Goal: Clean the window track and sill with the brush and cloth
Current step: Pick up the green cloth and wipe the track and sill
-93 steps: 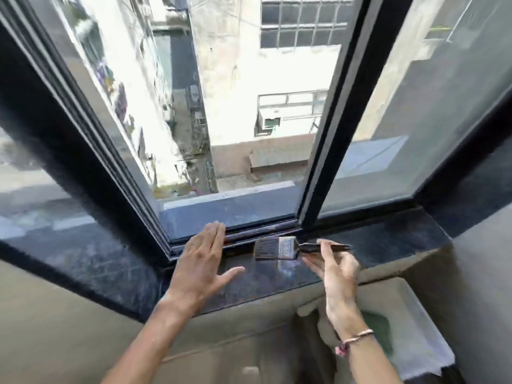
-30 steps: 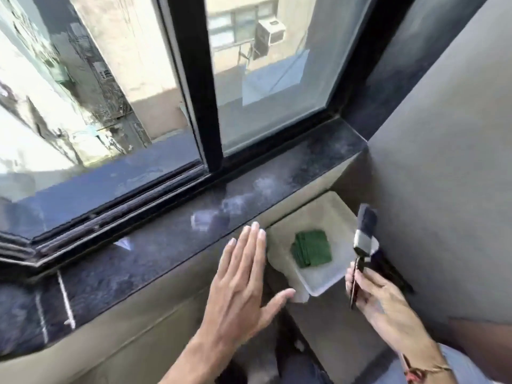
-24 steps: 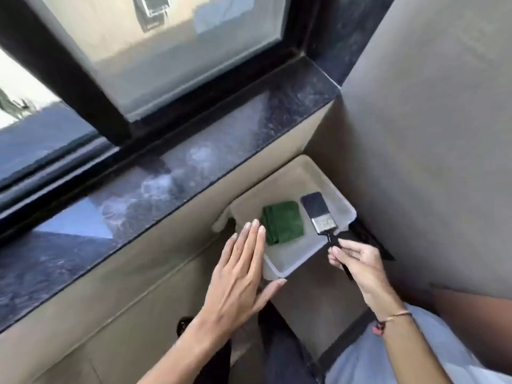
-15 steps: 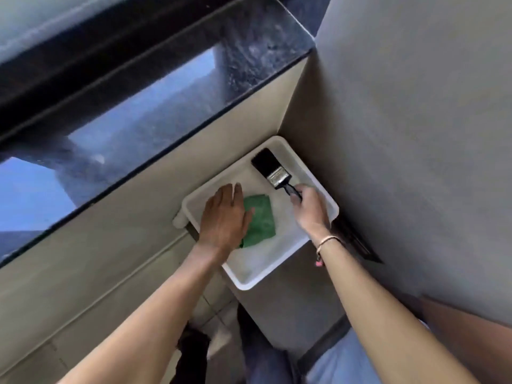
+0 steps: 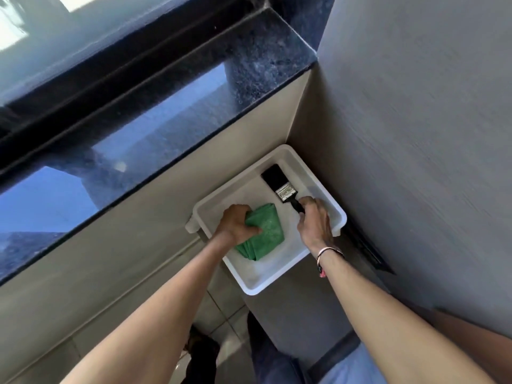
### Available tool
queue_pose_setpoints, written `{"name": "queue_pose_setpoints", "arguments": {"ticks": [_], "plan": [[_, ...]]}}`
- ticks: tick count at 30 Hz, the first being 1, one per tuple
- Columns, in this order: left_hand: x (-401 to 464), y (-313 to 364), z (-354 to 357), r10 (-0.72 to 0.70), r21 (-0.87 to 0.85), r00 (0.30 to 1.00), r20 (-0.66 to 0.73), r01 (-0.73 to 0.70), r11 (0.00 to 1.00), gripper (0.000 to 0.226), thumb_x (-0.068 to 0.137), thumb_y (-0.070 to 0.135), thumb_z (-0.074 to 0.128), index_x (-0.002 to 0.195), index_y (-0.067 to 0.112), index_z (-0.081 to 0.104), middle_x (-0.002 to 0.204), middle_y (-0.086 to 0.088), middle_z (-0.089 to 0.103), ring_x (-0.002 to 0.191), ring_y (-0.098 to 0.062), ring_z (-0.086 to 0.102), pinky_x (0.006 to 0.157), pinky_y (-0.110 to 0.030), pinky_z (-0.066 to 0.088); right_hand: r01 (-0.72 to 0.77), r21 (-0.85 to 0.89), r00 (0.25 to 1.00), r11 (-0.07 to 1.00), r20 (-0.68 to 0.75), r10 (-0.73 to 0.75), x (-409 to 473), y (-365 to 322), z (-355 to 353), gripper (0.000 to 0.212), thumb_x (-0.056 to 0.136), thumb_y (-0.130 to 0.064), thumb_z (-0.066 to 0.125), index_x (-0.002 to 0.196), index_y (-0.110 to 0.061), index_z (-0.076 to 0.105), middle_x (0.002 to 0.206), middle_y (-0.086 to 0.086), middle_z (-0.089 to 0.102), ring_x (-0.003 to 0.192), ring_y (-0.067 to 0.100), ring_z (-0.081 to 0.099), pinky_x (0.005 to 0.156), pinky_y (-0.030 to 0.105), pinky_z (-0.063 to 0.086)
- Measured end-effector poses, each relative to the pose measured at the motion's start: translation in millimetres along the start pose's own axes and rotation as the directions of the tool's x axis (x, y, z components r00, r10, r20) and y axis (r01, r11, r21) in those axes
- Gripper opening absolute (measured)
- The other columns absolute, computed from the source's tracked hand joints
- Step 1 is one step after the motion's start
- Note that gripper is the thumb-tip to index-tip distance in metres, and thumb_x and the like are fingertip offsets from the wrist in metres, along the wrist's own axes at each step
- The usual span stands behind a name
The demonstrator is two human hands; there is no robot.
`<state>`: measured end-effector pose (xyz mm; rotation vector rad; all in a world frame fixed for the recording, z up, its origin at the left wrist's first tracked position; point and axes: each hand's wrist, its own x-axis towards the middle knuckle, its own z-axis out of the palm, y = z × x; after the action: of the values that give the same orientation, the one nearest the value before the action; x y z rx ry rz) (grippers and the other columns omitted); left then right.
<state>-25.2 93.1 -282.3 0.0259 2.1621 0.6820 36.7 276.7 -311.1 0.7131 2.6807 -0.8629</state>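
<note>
The cloth (image 5: 264, 231) is green and the tray (image 5: 266, 278) white. The brush (image 5: 279, 184) is black with a silver band, the sill (image 5: 266, 59) speckled dark blue-black.

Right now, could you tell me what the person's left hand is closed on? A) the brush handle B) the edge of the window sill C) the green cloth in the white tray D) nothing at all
C: the left hand has its grip closed on the green cloth inside the white tray, while the right hand is at the brush handle.
</note>
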Motion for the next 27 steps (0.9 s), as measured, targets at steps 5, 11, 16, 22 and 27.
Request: {"name": "queue_pose_setpoints", "arguments": {"ticks": [5, 11, 16, 22, 27], "plan": [[-29, -13, -8, 0.093, -0.11, 0.993, -0.072, -0.1, 0.989, 0.035, 0.084, 0.018, 0.078, 0.115, 0.01, 0.063, 0.112, -0.011, 0.071, 0.096, -0.021, 0.065, 0.078, -0.024, 0.047, 0.029, -0.096, 1.0, 0.995, 0.001, -0.029, -5, -7, 3, 0.029, 0.089, -0.002, 0.065, 0.117, -0.002, 0.061, 0.114, 0.021, 0.061, 0.108, 0.04, 0.061, 0.085, 0.045, 0.055], [-70, -21, -30, 0.237, -0.257, 0.96, -0.147, -0.269, 0.928, 0.036, 0.077, 0.03, 0.08, 0.105, 0.012, 0.066, 0.098, -0.007, 0.074, 0.088, -0.024, 0.071, 0.072, -0.034, 0.055, 0.01, -0.015, 0.996, 1.0, -0.089, -0.011, -12, -7, -2, 0.02, 0.09, 0.0, 0.06, 0.11, -0.001, 0.064, 0.111, 0.021, 0.064, 0.108, 0.039, 0.061, 0.089, 0.045, 0.054], [-156, -22, -83, 0.335, -0.507, 0.919, -0.207, -0.394, 0.767, 0.029, 0.08, 0.026, 0.077, 0.105, 0.011, 0.069, 0.1, -0.012, 0.076, 0.089, -0.019, 0.072, 0.079, -0.04, 0.057, -0.338, 0.86, 0.932, 0.383, 0.364, 0.005, -97, -93, -66, 0.07, 0.085, -0.065, 0.057, 0.124, -0.007, 0.065, 0.125, 0.016, 0.07, 0.119, 0.027, 0.065, 0.106, 0.046, 0.049], [-262, -37, -164, 0.333, -0.617, 0.87, -0.363, -0.492, 0.614, 0.024, 0.085, 0.014, 0.077, 0.107, 0.005, 0.069, 0.101, -0.018, 0.075, 0.093, -0.031, 0.074, 0.083, -0.044, 0.059, -0.343, 0.938, 0.893, 0.04, 0.34, -0.295, -199, -244, -105, 0.045, 0.093, -0.032, 0.05, 0.127, -0.006, 0.063, 0.119, 0.02, 0.071, 0.106, 0.033, 0.07, 0.079, 0.043, 0.062], [-315, -88, -230, 0.161, -0.466, 0.721, -0.674, -0.584, 0.665, 0.033, 0.067, 0.031, 0.087, 0.095, 0.02, 0.074, 0.079, 0.005, 0.077, 0.072, -0.005, 0.07, 0.067, -0.024, 0.055, -0.283, 0.956, 0.928, 0.075, 0.293, -0.232, -241, -350, -78, 0.043, 0.084, -0.018, 0.066, 0.126, -0.007, 0.064, 0.12, 0.023, 0.071, 0.106, 0.039, 0.069, 0.081, 0.049, 0.062]]}}
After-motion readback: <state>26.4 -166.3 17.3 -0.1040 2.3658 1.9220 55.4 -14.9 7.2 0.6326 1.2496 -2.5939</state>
